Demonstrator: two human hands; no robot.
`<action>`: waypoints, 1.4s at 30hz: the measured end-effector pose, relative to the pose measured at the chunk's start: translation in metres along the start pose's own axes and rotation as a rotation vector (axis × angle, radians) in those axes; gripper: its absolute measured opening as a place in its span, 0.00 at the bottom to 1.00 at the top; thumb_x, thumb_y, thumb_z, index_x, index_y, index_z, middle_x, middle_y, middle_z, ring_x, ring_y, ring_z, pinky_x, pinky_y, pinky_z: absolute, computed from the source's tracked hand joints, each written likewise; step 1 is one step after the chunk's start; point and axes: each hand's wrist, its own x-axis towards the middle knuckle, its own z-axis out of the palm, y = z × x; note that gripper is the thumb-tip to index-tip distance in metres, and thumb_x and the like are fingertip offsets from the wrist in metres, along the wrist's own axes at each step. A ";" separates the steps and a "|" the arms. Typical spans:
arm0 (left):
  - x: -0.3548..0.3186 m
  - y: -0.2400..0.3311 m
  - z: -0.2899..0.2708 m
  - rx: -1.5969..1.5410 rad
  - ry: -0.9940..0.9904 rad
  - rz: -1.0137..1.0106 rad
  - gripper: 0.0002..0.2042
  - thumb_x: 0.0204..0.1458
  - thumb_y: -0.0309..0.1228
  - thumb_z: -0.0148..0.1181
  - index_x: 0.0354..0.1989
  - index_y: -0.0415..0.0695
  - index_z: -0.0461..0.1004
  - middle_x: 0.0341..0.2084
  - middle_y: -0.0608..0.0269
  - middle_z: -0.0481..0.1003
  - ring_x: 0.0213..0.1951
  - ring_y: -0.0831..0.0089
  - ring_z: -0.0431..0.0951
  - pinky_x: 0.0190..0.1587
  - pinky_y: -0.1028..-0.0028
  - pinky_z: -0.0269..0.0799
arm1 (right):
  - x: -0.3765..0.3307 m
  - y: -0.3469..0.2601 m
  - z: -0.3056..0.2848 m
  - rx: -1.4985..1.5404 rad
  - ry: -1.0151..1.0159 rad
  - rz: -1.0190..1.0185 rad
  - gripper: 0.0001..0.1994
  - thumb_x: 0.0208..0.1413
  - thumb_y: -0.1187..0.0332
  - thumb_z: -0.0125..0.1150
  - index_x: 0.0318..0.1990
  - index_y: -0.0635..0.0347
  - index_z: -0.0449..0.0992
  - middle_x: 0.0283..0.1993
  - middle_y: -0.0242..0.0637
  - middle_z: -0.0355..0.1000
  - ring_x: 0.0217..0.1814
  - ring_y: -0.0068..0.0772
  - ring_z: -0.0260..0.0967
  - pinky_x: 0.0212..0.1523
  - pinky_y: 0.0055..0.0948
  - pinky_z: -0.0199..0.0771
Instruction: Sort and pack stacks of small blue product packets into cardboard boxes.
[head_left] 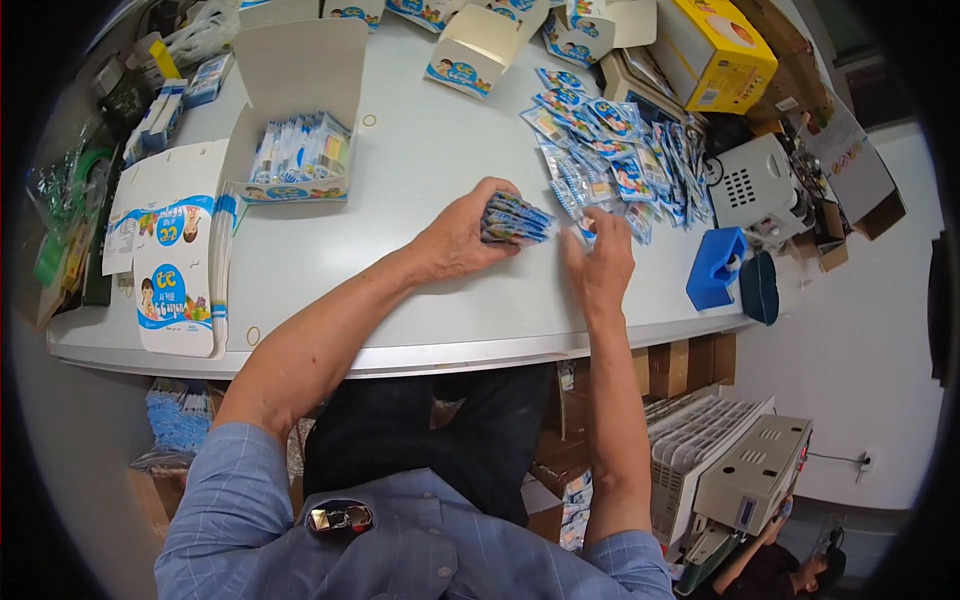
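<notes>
My left hand point(462, 232) rests on the white table point(420, 290) and grips a stack of small blue packets point(515, 220) by its edge. My right hand point(598, 262) lies just right of the stack, its fingers pinching one more packet point(584, 231) at the near end of a loose pile of packets point(620, 160). The pile spreads away to the upper right. An open white carton point(300, 150), partly filled with upright packets, stands to the left of my hands.
Flat unfolded cartons point(175, 255) lie at the table's left end. More open cartons point(470, 50) and a yellow box point(715, 50) stand at the far side. A white machine point(755, 185) and blue dispenser point(715, 268) sit right. Cardboard boxes are stored underneath.
</notes>
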 end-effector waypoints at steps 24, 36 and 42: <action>-0.003 -0.002 -0.005 0.267 0.036 -0.014 0.33 0.43 0.23 0.75 0.57 0.43 0.62 0.46 0.56 0.77 0.46 0.71 0.79 0.51 0.72 0.75 | 0.015 -0.044 0.013 0.854 -0.183 0.209 0.13 0.69 0.62 0.54 0.46 0.65 0.77 0.40 0.32 0.74 0.43 0.21 0.68 0.44 0.20 0.69; 0.001 0.000 -0.002 0.208 0.098 -0.024 0.30 0.44 0.30 0.73 0.55 0.38 0.64 0.41 0.48 0.79 0.44 0.60 0.81 0.50 0.66 0.75 | 0.044 0.026 0.028 -0.170 -0.006 -0.061 0.19 0.54 0.69 0.61 0.54 0.59 0.73 0.55 0.49 0.69 0.59 0.54 0.68 0.54 0.47 0.73; 0.001 0.002 -0.003 0.216 0.086 -0.043 0.30 0.43 0.30 0.72 0.55 0.38 0.64 0.42 0.49 0.79 0.45 0.59 0.81 0.51 0.66 0.75 | 0.058 0.033 0.039 -0.247 0.100 -0.052 0.18 0.54 0.69 0.61 0.54 0.56 0.74 0.51 0.45 0.70 0.55 0.51 0.69 0.50 0.48 0.72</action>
